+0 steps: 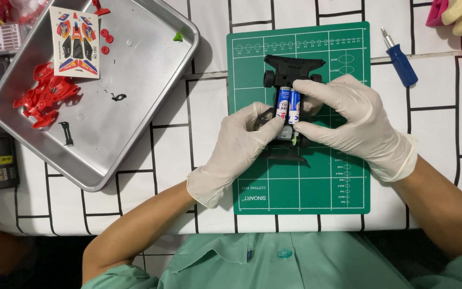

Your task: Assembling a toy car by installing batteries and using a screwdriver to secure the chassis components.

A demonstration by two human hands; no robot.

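A black toy car chassis (pixel 291 68) lies on a green cutting mat (pixel 316 187). Two blue-and-white batteries (pixel 289 104) sit side by side in its middle. My right hand (pixel 348 126), in a white glove, grips the chassis from the right, thumb and forefinger around the batteries. My gloved left hand (pixel 241 147) holds the chassis on its left side, fingertips touching a small black part next to the batteries. The rear of the chassis is partly hidden under both hands.
A metal tray (pixel 135 134) at the left holds a red car body shell (pixel 44 99), a sticker sheet (pixel 75 43), small red wheels and black bits. A blue-handled screwdriver (pixel 400 59) lies right of the mat. Boxes sit at the far left, pink objects at top right.
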